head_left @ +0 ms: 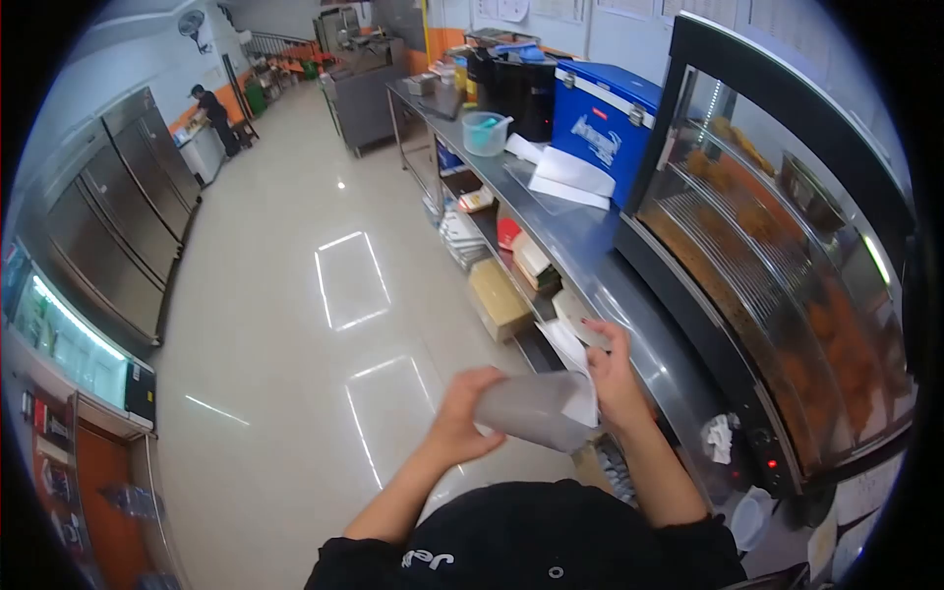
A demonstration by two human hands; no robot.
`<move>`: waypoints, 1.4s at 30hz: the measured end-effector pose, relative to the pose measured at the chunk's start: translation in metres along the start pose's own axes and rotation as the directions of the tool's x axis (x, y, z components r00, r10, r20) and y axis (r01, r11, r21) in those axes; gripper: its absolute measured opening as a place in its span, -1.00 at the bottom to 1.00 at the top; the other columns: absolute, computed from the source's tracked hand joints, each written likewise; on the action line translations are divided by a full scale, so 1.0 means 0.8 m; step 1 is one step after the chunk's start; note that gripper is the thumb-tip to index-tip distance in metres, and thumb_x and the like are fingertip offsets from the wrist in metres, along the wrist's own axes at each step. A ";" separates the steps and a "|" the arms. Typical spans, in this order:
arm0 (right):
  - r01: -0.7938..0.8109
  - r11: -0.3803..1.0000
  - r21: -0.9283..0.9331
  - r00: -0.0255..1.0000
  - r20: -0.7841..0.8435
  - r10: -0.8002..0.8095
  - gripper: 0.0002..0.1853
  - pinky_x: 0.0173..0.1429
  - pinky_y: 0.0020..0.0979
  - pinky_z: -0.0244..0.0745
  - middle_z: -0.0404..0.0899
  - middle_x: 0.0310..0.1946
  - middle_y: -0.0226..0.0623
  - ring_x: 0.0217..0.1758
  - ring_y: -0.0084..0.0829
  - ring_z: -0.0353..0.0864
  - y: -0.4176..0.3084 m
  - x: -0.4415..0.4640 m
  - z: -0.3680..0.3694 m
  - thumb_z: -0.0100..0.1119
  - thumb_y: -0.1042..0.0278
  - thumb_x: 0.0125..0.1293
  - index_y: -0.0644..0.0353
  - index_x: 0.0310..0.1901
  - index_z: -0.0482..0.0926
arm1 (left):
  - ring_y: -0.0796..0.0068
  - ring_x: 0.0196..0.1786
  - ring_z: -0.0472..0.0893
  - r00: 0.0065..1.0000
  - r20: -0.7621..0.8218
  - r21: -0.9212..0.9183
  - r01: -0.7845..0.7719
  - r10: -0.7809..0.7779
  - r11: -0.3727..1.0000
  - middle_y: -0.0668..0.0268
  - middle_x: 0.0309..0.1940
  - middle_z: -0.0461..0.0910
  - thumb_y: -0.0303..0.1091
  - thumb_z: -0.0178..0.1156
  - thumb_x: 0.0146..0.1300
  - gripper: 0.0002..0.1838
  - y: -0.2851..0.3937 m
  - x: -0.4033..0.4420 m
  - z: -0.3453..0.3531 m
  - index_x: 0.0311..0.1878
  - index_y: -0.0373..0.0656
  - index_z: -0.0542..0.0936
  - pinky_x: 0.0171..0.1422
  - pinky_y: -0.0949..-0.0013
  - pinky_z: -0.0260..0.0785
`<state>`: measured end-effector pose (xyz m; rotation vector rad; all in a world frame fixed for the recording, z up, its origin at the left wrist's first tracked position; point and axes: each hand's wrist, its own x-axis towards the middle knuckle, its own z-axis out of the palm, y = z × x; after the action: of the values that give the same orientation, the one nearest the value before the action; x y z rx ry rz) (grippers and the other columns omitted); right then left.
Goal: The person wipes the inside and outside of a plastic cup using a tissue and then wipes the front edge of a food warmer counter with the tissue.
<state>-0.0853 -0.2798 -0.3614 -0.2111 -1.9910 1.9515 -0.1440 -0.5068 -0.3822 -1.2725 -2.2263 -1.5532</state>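
A: What's that person holding?

B: A greyish container [531, 408], cloudy enough that light comes through. It's tipped on its side in the air, at the near end of the scene, left of the steel tabletop [580, 231]. The left hand [462, 415] has its grip clamped around the container's left end, thumb beneath, fingers over the top.

A: And the right hand [615, 382]?

B: Up at the container's right end, fingers bent, beside some white paper [580, 401] at the mouth. From here I can't tell whether that grip is pinched together or merely resting there.

A: What's along the tabletop?

B: On the right, a glass display cabinet [634, 231] with browned food [757, 221] on its racks, and 1 red light low on the near side. A crumpled tissue [720, 439] lies just left of its base. Farther off stands a blue cooler box [602, 128] with a white band and 2 latches. White sheets [572, 179] lie to its left, then a clear tub [485, 134].

A: Anybody else about?

B: 1 co-worker [214, 120] in dark clothes and a cap, far left, at a white counter-height unit [201, 152], past the tall steel fridges [116, 211].
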 end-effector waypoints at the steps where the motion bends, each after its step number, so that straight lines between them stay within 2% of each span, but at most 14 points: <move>1: 0.053 0.999 0.000 0.998 0.024 -0.053 -0.57 0.14 -0.43 0.27 0.18 0.03 -0.30 0.06 -0.41 0.33 0.009 -0.007 0.006 0.03 0.71 0.05 0.17 0.01 0.39 | 0.08 0.09 0.38 0.999 0.034 -0.003 -0.002 0.003 1.000 0.13 0.02 0.39 -0.44 0.30 -0.33 -0.25 0.001 -0.004 0.001 0.11 -0.14 0.35 0.21 0.18 0.22; 2: 0.106 0.994 -0.002 0.993 0.050 -0.106 -0.69 0.09 -0.46 0.29 0.25 -0.03 -0.30 -0.01 -0.45 0.37 0.017 -0.012 0.011 0.02 0.68 0.07 0.21 -0.11 0.47 | 0.08 0.09 0.38 1.000 0.028 0.016 -0.012 0.011 1.000 0.13 0.02 0.39 -0.44 0.30 -0.33 -0.25 -0.002 -0.009 0.001 0.11 -0.14 0.35 0.21 0.18 0.22; 4: -0.235 0.911 0.339 0.971 0.040 0.235 -0.87 -0.05 -0.54 0.37 0.44 -0.21 -0.33 -0.16 -0.52 0.46 0.031 -0.023 0.014 0.08 0.45 0.18 0.25 -0.24 0.50 | 0.07 0.13 0.36 0.991 0.120 0.006 0.054 -0.055 0.999 0.07 0.03 0.38 -0.41 0.31 -0.31 -0.24 -0.014 -0.019 0.001 0.13 -0.19 0.34 0.25 0.20 0.20; 5: -0.547 0.697 0.463 0.821 0.136 0.555 -0.83 -0.03 -0.52 0.40 0.47 -0.10 -0.26 -0.08 -0.50 0.47 0.035 -0.022 0.016 0.05 0.38 0.19 0.27 -0.23 0.52 | 0.07 0.13 0.36 0.993 0.103 0.019 0.051 -0.053 0.999 0.07 0.03 0.38 -0.41 0.31 -0.31 -0.24 -0.021 -0.025 -0.001 0.13 -0.19 0.34 0.25 0.20 0.20; 11: -0.492 0.707 0.508 0.851 0.451 0.268 -0.54 0.21 -0.35 0.26 0.43 0.04 -0.23 0.11 -0.39 0.41 0.075 -0.025 0.033 0.16 0.26 0.15 0.29 0.06 0.40 | 0.10 0.14 0.36 0.959 0.120 0.133 0.241 -0.257 0.961 0.16 0.03 0.40 -0.34 0.30 -0.29 -0.24 -0.073 -0.039 -0.022 0.14 -0.11 0.33 0.20 0.14 0.20; 19: -0.490 0.861 -0.136 0.789 0.352 0.504 -0.71 0.01 -0.47 0.32 0.53 -0.16 -0.34 -0.10 -0.55 0.44 0.244 0.075 0.067 0.04 0.39 0.24 0.31 -0.03 0.48 | 0.28 0.05 0.41 0.954 0.235 0.528 0.034 -0.184 0.849 0.28 0.05 0.42 -0.27 0.32 -0.27 -0.22 -0.155 0.002 -0.065 0.17 -0.05 0.33 -0.02 0.16 0.22; 23: -0.552 0.816 -0.172 0.674 0.484 0.558 -0.76 -0.06 -0.48 0.34 0.56 -0.25 -0.37 -0.18 -0.54 0.46 0.279 0.168 0.122 0.07 0.40 0.21 0.29 -0.10 0.52 | 0.23 0.01 0.44 0.868 0.330 0.580 0.123 -0.370 0.805 0.23 -0.03 0.49 -0.15 0.31 -0.23 -0.23 -0.215 0.023 -0.096 0.16 -0.10 0.32 -0.03 0.13 0.24; 27: -0.410 0.872 -0.267 0.696 0.526 0.488 -0.79 -0.16 -0.46 0.38 0.58 -0.37 -0.38 -0.29 -0.52 0.49 0.303 0.259 0.190 0.15 0.37 0.15 0.27 -0.21 0.57 | 0.16 -0.01 0.48 0.722 0.405 0.596 0.256 -0.561 0.761 0.15 -0.09 0.52 -0.10 0.32 -0.24 -0.22 -0.271 0.063 -0.151 0.15 -0.13 0.32 0.00 0.14 0.28; 30: 0.009 0.914 -0.406 0.732 0.626 0.271 -0.79 -0.21 -0.37 0.44 0.61 -0.42 -0.16 -0.36 -0.39 0.58 0.291 0.317 0.243 0.18 0.36 0.06 0.22 -0.25 0.60 | 0.14 -0.05 0.51 0.520 0.561 0.397 0.513 -0.644 0.761 0.10 -0.16 0.54 -0.13 0.28 -0.25 -0.22 -0.333 0.075 -0.192 0.13 -0.19 0.33 0.03 0.30 0.33; 34: 0.230 0.878 -0.420 0.606 0.768 0.208 -0.76 -0.14 -0.50 0.43 0.64 -0.35 -0.25 -0.27 -0.49 0.57 0.226 0.365 0.318 0.14 0.48 0.05 0.09 -0.21 0.65 | 0.43 -0.09 0.43 0.431 0.750 -0.025 0.777 -0.502 0.629 0.18 -0.15 0.48 -0.21 0.17 -0.24 -0.25 -0.416 0.041 -0.224 0.14 -0.30 0.32 0.01 0.39 0.28; 36: 0.700 0.702 -0.133 0.397 0.889 -0.227 -0.73 -0.23 -0.46 0.42 0.59 -0.44 -0.24 -0.33 -0.40 0.55 0.201 0.391 0.356 0.17 0.51 0.01 0.00 -0.21 0.67 | 0.41 -0.01 0.40 0.424 0.725 -0.069 0.829 -0.543 0.555 0.19 -0.09 0.46 -0.22 0.17 -0.23 -0.24 -0.423 0.026 -0.242 0.16 -0.30 0.30 0.10 0.38 0.24; 37: 0.704 0.700 -0.116 0.372 0.901 -0.224 -0.73 -0.23 -0.46 0.42 0.59 -0.44 -0.24 -0.33 -0.40 0.55 0.194 0.395 0.370 0.17 0.51 0.01 0.00 -0.21 0.67 | 0.38 0.06 0.38 0.413 0.727 -0.111 0.859 -0.549 0.499 0.19 -0.02 0.44 -0.24 0.17 -0.21 -0.24 -0.426 0.021 -0.249 0.17 -0.30 0.29 0.19 0.36 0.20; 40: 0.828 0.546 -0.125 0.417 0.789 -0.452 -0.73 -0.32 -0.45 0.38 0.50 -0.52 -0.27 -0.40 -0.38 0.49 0.183 0.394 0.402 0.21 0.55 -0.06 0.03 -0.27 0.68 | 0.39 -0.07 0.43 0.564 0.571 -0.150 0.786 -0.596 0.600 0.16 -0.13 0.47 -0.16 0.16 -0.17 -0.28 -0.438 -0.002 -0.278 0.11 -0.36 0.32 0.04 0.39 0.27; 42: 0.473 0.820 -0.324 0.747 0.641 -0.178 -0.78 -0.35 -0.48 0.36 0.43 -0.57 -0.30 -0.47 -0.42 0.46 0.184 0.384 0.411 0.24 0.57 -0.05 0.12 -0.30 0.66 | 0.29 0.00 0.45 0.537 0.548 -0.030 0.778 -0.641 0.627 0.05 -0.07 0.48 -0.11 0.17 -0.15 -0.28 -0.459 -0.004 -0.308 0.09 -0.37 0.32 0.10 0.34 0.27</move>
<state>-0.5031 -0.4775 -0.4626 0.6990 -2.6409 1.3562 -0.4816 -0.7514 -0.5305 -0.8736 -3.2778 -2.0265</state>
